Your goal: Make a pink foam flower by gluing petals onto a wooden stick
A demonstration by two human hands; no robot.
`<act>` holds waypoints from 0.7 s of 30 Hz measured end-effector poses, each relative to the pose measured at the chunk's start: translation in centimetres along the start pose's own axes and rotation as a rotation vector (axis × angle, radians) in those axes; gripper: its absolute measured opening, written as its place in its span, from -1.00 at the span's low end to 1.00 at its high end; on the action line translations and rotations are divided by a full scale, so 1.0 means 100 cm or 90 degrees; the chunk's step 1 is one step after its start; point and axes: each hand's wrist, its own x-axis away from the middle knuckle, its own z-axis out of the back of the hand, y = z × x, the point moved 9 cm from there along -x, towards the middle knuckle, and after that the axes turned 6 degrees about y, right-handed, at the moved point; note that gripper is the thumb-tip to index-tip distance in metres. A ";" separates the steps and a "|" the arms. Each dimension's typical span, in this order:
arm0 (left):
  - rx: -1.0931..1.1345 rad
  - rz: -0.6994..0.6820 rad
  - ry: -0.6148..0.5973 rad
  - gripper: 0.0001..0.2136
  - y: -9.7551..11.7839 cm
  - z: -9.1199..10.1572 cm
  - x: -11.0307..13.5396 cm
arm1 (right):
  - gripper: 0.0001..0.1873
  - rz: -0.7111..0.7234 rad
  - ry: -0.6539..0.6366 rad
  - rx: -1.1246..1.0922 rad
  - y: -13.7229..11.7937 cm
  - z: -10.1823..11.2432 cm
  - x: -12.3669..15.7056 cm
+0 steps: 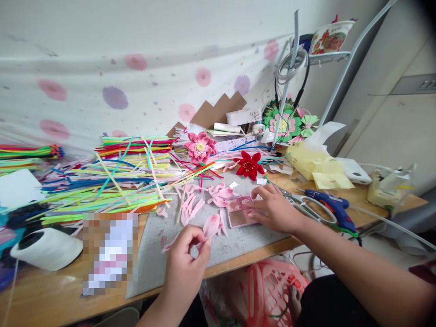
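My left hand (187, 261) is closed in a pinch on a pink fuzzy petal (211, 225), held by its lower end above the grey mat. My right hand (275, 206) reaches over a small pink compact palette (240, 219) with several square pans. Its fingers are bent and apart, with the tips at the palette's right side; nothing shows between them. More pale pink petals (191, 209) lie loose on the mat, and a pink petal cluster (220, 194) sits just behind the palette.
Bundles of coloured pipe cleaners (136, 165) cover the back left. A pink flower (200, 147) and a red flower (250, 165) stand behind the mat (150, 259). Scissors (311, 206) and a blue glue gun (332, 206) lie right. A thread cone (49, 248) is left; a red basket (272, 290) stands below.
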 end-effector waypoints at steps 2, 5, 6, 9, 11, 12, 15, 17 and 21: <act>0.005 0.003 -0.012 -0.88 0.000 -0.001 0.000 | -0.72 -0.003 -0.034 0.004 0.005 -0.007 0.000; -0.002 -0.008 -0.030 -0.87 0.001 -0.004 -0.001 | -0.71 -0.010 -0.059 0.008 0.003 -0.015 0.000; -0.006 -0.011 -0.031 -0.87 0.000 -0.004 0.000 | -0.71 -0.011 -0.064 0.010 0.002 -0.017 -0.001; -0.010 0.002 -0.018 -0.89 -0.007 -0.003 0.001 | -0.68 -0.016 -0.057 0.035 -0.001 -0.018 -0.003; 0.005 0.014 -0.001 -0.92 -0.010 -0.002 0.002 | -0.66 -0.007 -0.025 0.040 -0.006 -0.011 -0.004; 0.014 0.016 0.003 -0.93 -0.011 -0.001 0.003 | -0.64 0.011 0.000 0.023 -0.013 -0.006 -0.004; 0.032 0.005 0.001 -0.90 -0.007 -0.002 0.005 | -0.53 0.106 0.081 -0.099 -0.043 0.016 -0.001; 0.034 -0.004 -0.014 -0.89 -0.002 -0.005 0.007 | -0.45 0.162 0.123 -0.158 -0.064 0.029 0.003; 0.063 0.009 -0.028 -0.89 0.003 -0.008 0.009 | -0.41 0.211 0.125 -0.168 -0.087 0.033 0.008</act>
